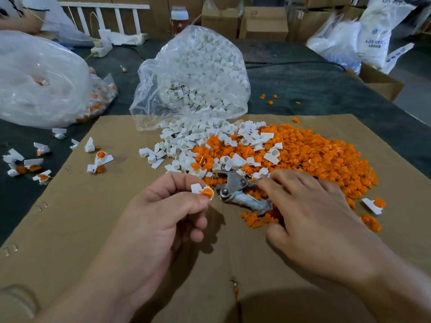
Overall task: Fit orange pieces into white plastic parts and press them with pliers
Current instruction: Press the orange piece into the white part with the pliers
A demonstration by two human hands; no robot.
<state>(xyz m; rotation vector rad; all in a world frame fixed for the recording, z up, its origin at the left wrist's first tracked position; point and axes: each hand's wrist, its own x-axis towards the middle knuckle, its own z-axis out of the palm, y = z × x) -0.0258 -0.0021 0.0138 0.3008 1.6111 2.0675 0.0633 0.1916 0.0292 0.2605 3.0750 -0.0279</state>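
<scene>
My left hand [163, 217] pinches a white plastic part with an orange piece [203, 191] seated in it, held just above the cardboard. My right hand [310, 215] lies over the handles of the metal pliers [235, 186], whose jaws point left, close to the held part; the handles are mostly hidden under the hand. Behind the hands a heap of loose orange pieces [314, 155] spreads to the right. Loose white parts [200, 141] spill from the clear bag onto that heap.
A flat cardboard sheet [93, 229] covers the dark table. A clear bag of white parts [200, 75] stands behind the heap. Another clear bag [39, 82] lies at left. Several fitted white-and-orange parts [100, 159] sit at left. Cardboard boxes [263, 22] stand at the back.
</scene>
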